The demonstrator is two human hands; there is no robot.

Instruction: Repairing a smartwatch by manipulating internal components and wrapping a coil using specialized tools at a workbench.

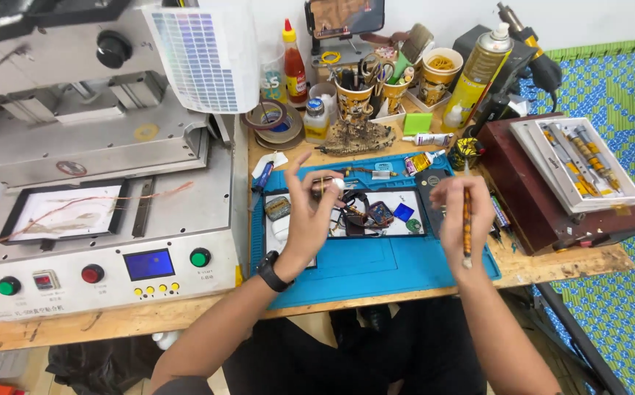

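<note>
Above the blue rubber work mat [376,267], the right hand [462,219] grips an orange-banded slim screwdriver [467,223] upright; the left hand [309,212] pinches a small white part [337,184]. Beyond lies an opened phone [372,214]. Seemingly mid-disassembly; steady tool placement comes next.

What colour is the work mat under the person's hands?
Blue; the work mat shows plainly in the head view, on the wooden table.

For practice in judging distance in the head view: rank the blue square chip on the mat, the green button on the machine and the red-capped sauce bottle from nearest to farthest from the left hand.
From the left hand:
1. Blue square chip, just to its right on the blue mat.
2. Green button, to its left on the machine's front panel.
3. Red-capped sauce bottle, far back on the table.
</note>
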